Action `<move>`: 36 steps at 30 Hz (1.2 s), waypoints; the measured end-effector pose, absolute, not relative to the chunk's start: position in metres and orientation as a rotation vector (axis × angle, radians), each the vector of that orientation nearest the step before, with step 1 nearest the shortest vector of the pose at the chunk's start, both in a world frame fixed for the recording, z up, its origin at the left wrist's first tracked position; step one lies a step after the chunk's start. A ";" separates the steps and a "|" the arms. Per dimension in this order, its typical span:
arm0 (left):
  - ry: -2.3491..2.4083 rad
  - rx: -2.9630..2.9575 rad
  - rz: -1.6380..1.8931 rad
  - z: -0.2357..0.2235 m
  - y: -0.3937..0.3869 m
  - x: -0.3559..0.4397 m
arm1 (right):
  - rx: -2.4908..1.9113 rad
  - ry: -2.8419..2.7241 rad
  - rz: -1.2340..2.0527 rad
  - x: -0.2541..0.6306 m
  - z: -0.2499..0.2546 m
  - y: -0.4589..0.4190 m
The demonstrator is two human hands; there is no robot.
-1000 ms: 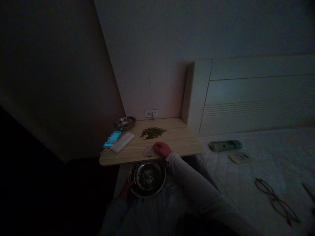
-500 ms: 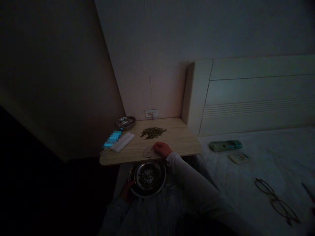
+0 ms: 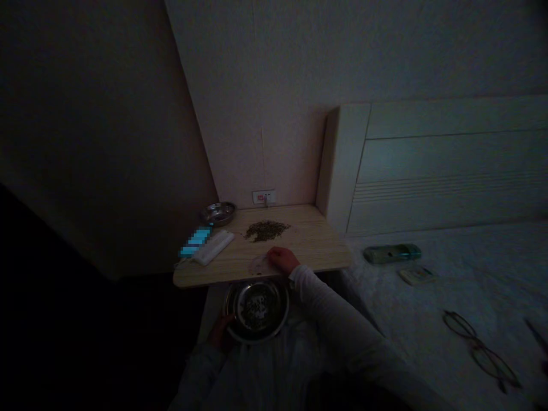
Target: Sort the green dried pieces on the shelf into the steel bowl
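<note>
My left hand (image 3: 222, 331) is closed on the left rim of a metal bowl (image 3: 280, 324) below the table edge. Inside it sits a smaller metal dish (image 3: 240, 295) with small dark green grains (image 3: 256, 308). Over the front part of the wooden table (image 3: 314, 245), my right hand (image 3: 283, 260) has its fingers pinched at the edge of a clear, thin, rounded plastic piece (image 3: 258, 264). A few dark specks show at that piece. Behind the hand lies a loose heap of green grains (image 3: 268, 230) on the tabletop.
Another metal bowl (image 3: 219, 213) stands at the table's back left. Nearby are a lit, pixelated screen (image 3: 196, 241) and a white power strip (image 3: 214, 247). A wall socket (image 3: 264, 197) is behind. Glasses (image 3: 479, 348), a greenish case (image 3: 392, 253) and a small pale object (image 3: 416, 276) lie on the bed.
Fewer dark specks show at the clear plastic piece. My right hand has barely shifted, and my left hand stays on the bowl. The picture is darker.
</note>
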State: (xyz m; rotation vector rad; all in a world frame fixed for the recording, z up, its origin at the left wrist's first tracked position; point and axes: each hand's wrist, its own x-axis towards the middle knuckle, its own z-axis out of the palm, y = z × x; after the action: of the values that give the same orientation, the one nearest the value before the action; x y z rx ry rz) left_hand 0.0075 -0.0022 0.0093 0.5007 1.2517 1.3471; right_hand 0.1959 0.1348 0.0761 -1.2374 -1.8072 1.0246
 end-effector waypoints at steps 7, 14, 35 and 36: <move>1.333 0.551 1.401 -0.001 -0.001 0.003 | -1.246 -1.810 0.993 0.196 0.078 0.133; 1.215 0.483 1.331 0.002 0.003 0.006 | -1.212 -1.625 0.957 0.200 0.072 0.135; 1.269 0.656 1.315 0.014 -0.001 0.009 | -1.311 -1.718 0.685 0.212 0.069 0.117; 1.259 0.641 1.313 0.015 0.000 0.010 | -1.310 -1.710 0.688 0.212 0.069 0.117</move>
State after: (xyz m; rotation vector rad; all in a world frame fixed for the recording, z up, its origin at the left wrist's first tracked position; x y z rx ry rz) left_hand 0.0103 0.0000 0.0150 0.6406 1.2588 1.3134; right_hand 0.2122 0.1172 0.0688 -1.3104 -1.7102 0.6880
